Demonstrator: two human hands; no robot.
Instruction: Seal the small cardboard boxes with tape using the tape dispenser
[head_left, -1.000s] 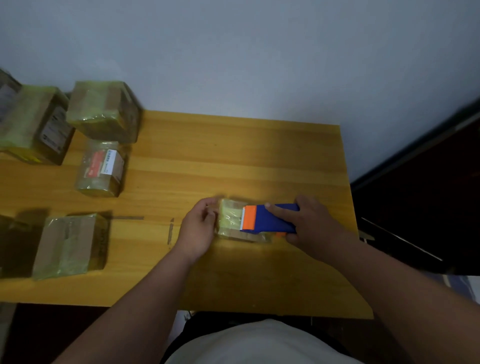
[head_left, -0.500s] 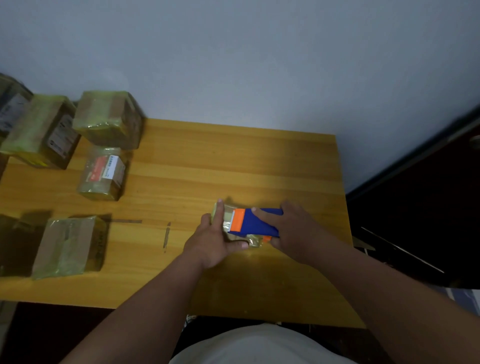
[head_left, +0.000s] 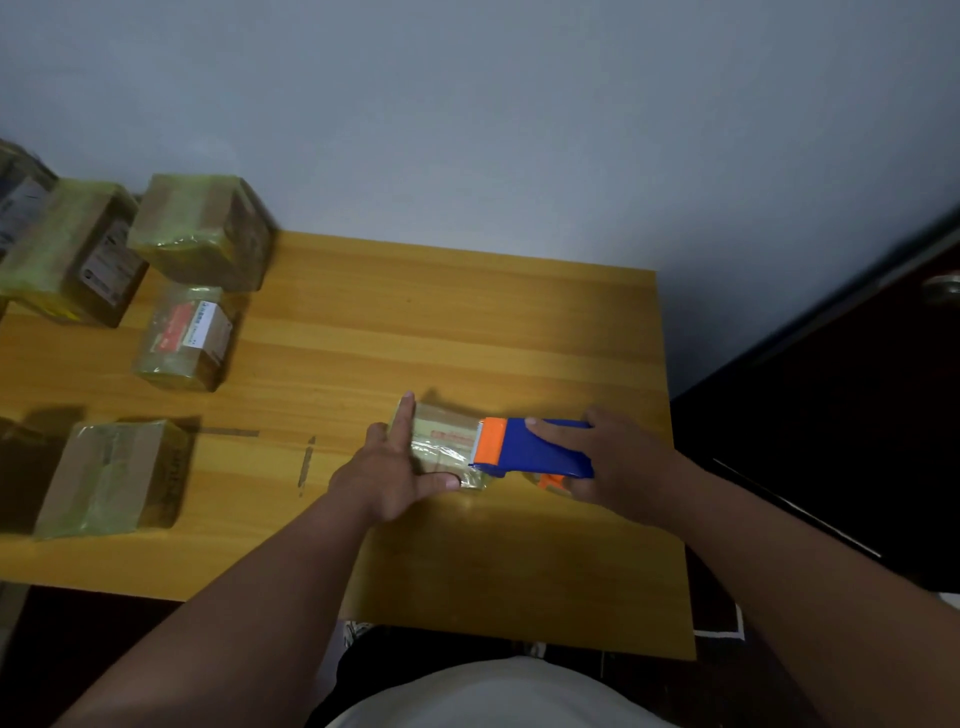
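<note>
Looks like a plain home room used for packing: wooden worktop (head_left: 467, 312) against a bare wall (head_left: 519, 130), taped parcels (head_left: 202, 234) piled at the side.

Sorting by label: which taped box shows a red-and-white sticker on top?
The small box just behind the front-left box; the others show plain cardboard or grey labels.

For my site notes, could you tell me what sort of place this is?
Probably a home or small-office packing spot: taped cardboard boxes sit on a wooden table against a plain wall, beside a dark door.
</note>
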